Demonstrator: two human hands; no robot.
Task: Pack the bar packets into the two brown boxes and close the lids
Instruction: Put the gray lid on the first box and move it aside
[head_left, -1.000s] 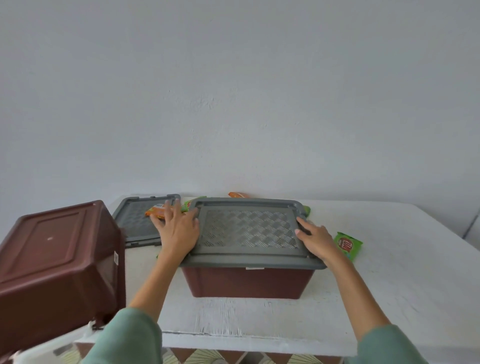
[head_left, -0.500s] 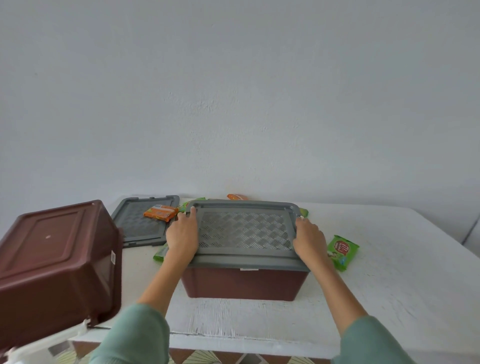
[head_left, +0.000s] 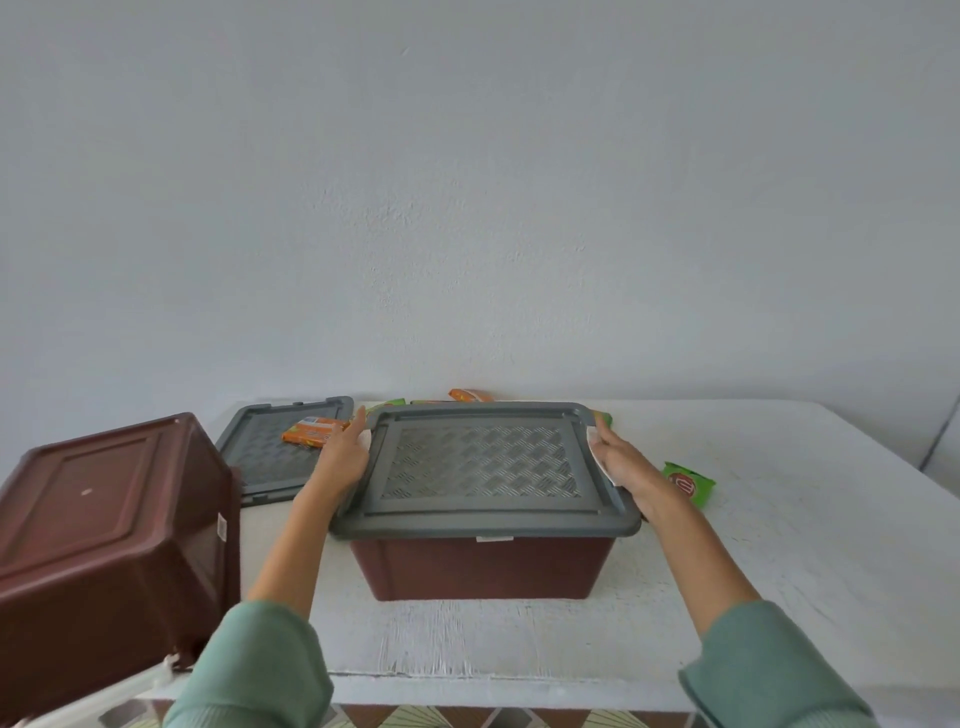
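**Both hands on the lid of the middle box**

A brown box (head_left: 483, 569) stands in the middle of the white table (head_left: 789, 525) with a grey lid (head_left: 480, 462) lying on top. The left hand (head_left: 343, 457) presses against the lid's left edge and the right hand (head_left: 621, 465) against its right edge, each with fingers straight and close together. A second brown box (head_left: 104, 545) sits tilted, bottom up, at the left. Behind it a spare lid (head_left: 270, 457) lies flat with an orange packet (head_left: 311, 431) on it. A green packet (head_left: 691, 483) lies just right of the right hand.
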